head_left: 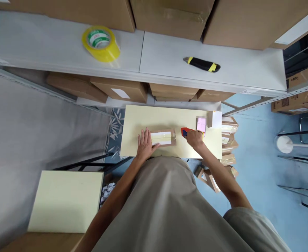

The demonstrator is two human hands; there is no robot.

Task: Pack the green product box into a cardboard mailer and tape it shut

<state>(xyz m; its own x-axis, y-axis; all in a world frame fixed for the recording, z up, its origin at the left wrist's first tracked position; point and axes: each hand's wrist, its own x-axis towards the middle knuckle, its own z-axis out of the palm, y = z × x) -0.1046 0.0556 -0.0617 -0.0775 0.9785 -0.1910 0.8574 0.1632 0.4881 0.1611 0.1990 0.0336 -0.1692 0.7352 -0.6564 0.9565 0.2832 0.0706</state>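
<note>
A small cardboard box (pixel 173 137) lies flat on the pale tabletop (pixel 164 117), a white label (pixel 161 138) and glossy clear tape on its upper face. My left hand (pixel 144 144) rests on the box's left end, fingers spread, thumb along the near edge. To the right of the box, my right hand (pixel 195 138) is closed around a red and blue tape dispenser (pixel 184 131); a bit of yellow shows past the knuckles. The dispenser is apart from the box. Just beyond that hand lies a phone (pixel 201 125) with a lit pink screen, beside a white box (pixel 215 119).
Above the table runs a grey shelf (pixel 166 52) holding a yellow tape roll (pixel 101 42), a utility knife (pixel 202 64) and large cartons (pixel 169 17). Several small parcels (pixel 228 140) are stacked at the table's right side. A stool (pixel 285 144) stands farther right.
</note>
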